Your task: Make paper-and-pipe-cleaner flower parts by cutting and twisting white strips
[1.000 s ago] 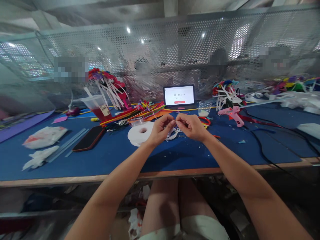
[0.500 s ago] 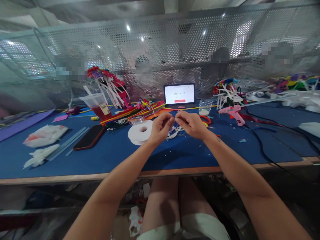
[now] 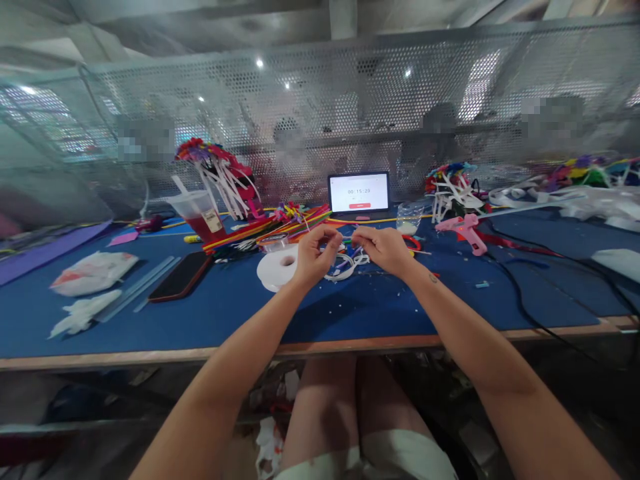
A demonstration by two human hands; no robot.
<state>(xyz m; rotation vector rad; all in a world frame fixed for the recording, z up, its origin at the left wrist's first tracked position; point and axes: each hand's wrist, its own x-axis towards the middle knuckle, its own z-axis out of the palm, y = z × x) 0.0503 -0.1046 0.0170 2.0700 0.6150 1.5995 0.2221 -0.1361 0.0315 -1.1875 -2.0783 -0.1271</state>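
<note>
My left hand is raised over the table beside a white spool, its thumb and fingers pinched together. Facing it across a small gap, my right hand is pinched too. Whatever lies between the fingertips is too small to make out. Below the hands are loops of white ribbon with bits of blue and purple. A smaller clear spool stands behind the white one, and red-handled scissors are partly hidden by my right hand.
A pink glue gun with a black cable lies right. A tablet showing a timer stands behind. Left are a phone, a drink cup and colourful pipe cleaners. A perforated metal screen rises at the back.
My hands have drawn slightly apart, so the gap between their fingertips is wider. More of the ribbon loops now shows beneath them.
</note>
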